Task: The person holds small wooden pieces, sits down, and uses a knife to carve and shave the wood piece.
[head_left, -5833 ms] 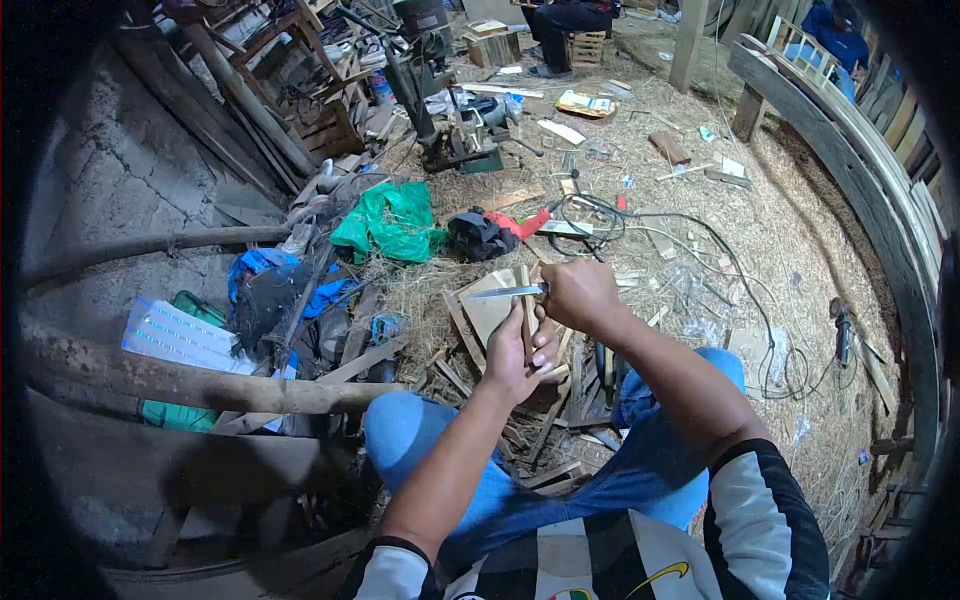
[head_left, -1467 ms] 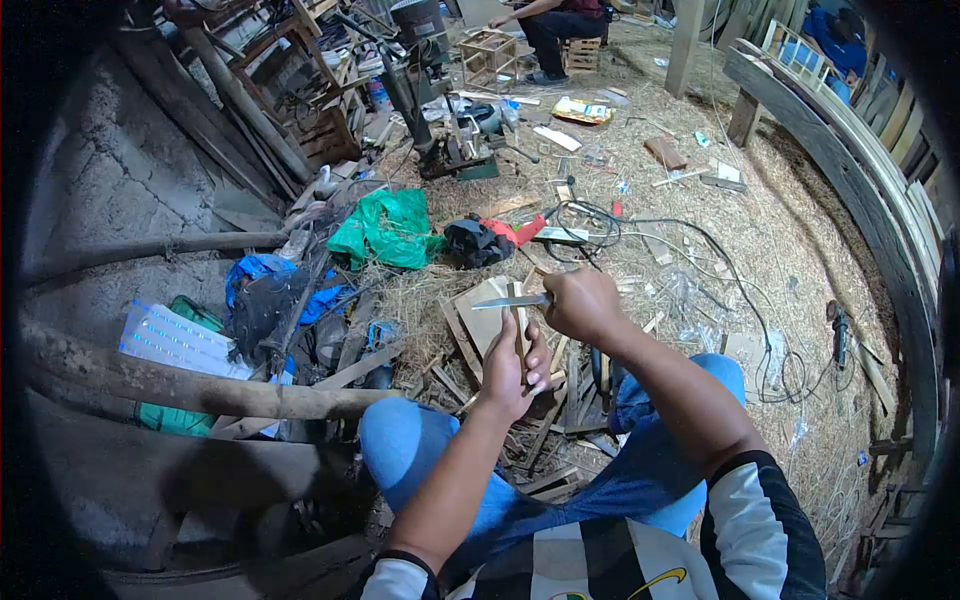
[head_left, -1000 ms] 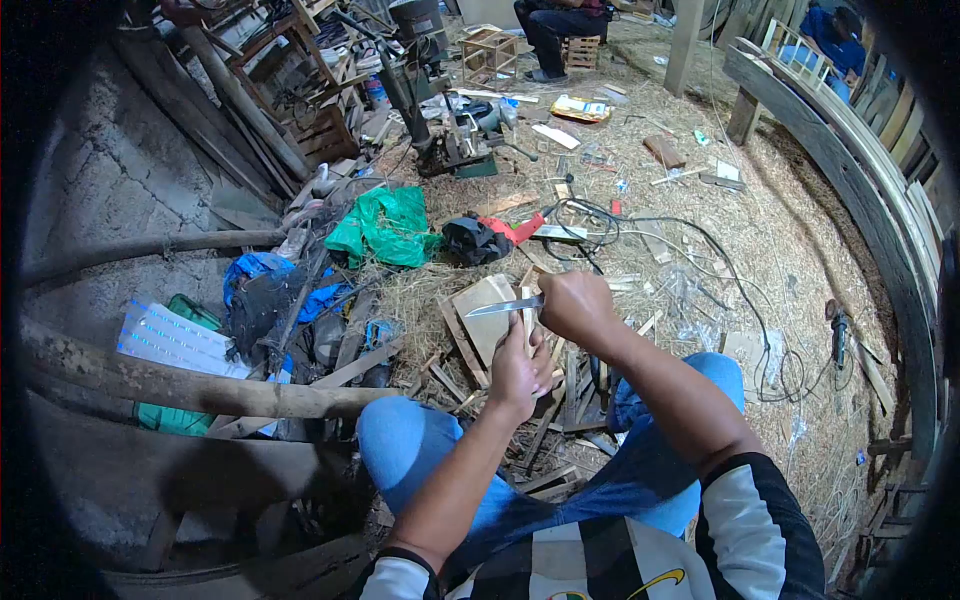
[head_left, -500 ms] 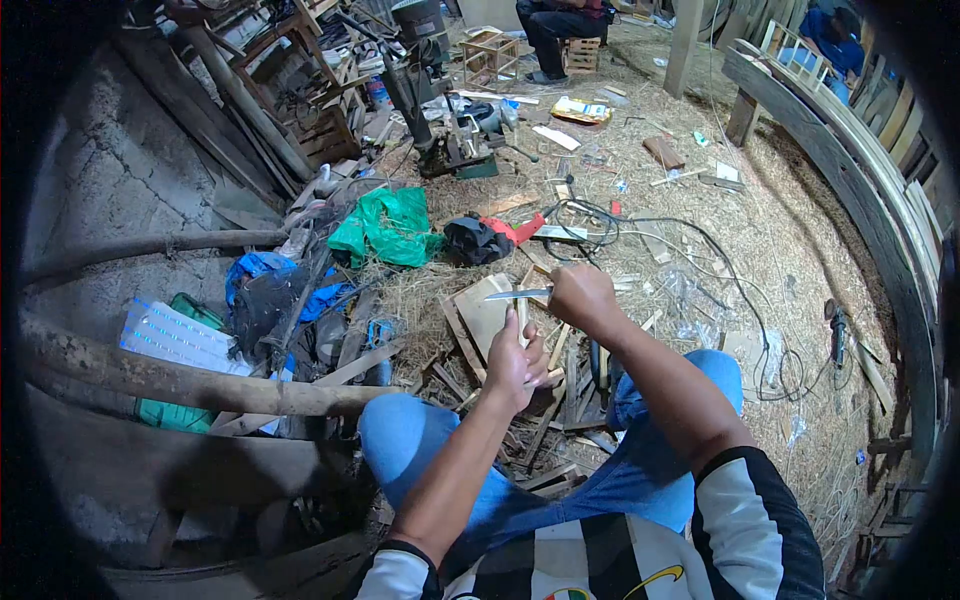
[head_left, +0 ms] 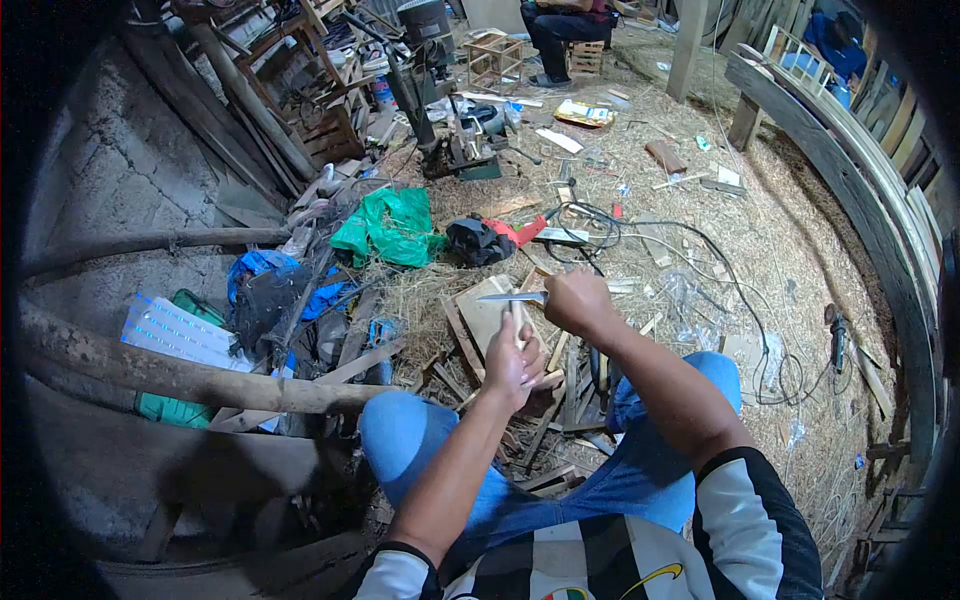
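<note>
My right hand (head_left: 580, 302) is closed round the handle of a knife (head_left: 508, 297), whose blade points left. Below the blade, my left hand (head_left: 513, 362) grips a thin wooden stick (head_left: 517, 312) that stands nearly upright, its top end at the blade. Whether the edge cuts into the wood is too small to tell. Beneath both hands lies a flat wooden board (head_left: 484, 312), with several wood offcuts (head_left: 545, 440) between my knees.
A green plastic bag (head_left: 385, 228), a black and red bundle (head_left: 480, 240) and looped cables (head_left: 720, 270) lie ahead. A wooden pole (head_left: 200, 378) crosses at left. An angle grinder (head_left: 837, 340) lies at right. Two people sit farther back.
My right hand has shifted slightly left and down with the knife, so the blade sits a little farther across the top of the stick. My left hand has barely moved.
</note>
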Demonstrator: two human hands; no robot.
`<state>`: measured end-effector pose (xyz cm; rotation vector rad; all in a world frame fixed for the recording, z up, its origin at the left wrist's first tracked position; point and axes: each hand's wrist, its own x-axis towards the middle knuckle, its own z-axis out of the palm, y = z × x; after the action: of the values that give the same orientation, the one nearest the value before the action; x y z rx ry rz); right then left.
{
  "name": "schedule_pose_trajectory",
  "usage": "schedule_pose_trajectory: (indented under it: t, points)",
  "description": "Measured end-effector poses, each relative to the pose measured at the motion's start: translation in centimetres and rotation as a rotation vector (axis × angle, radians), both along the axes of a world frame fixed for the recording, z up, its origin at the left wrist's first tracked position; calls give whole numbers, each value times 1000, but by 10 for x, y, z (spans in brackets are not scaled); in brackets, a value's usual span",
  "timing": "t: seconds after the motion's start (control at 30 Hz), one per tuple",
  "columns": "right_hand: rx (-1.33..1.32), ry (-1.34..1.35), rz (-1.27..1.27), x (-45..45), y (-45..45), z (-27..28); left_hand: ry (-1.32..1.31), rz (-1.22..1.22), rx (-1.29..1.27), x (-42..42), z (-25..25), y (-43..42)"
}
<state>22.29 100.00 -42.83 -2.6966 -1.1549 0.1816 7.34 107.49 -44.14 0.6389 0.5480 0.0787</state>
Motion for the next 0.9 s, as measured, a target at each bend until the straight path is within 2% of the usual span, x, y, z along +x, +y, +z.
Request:
schedule_pose_trajectory:
  t: [0.2,0.4,0.43,0.47,0.5,0.6,0.77,0.9]
  points:
    - [59,30,12,-6,1,5,-15,-88,46,5,-11,-7]
    - [37,-17,-7,14,2,-36,-26,-113,-183,1,-8,-6]
    - [247,-162,-3,50,-21,-65,-44,-130,-88,-9,11,-17]
    - [154,-43,-237,84,-41,-71,-60,-151,20,-16,24,-19]
    - [85,18,-286,98,-54,-54,-46,-175,-97,-24,23,-17]
    - [66,-32,-283,68,-31,-6,-89,-114,-28,-24,3,14]
    - [139,12,-44,-10,-11,24,-6,-17,61,-10,20,12]
    - [208,-121,53,-25,-7,19,-26,17,51,-14,19,9]
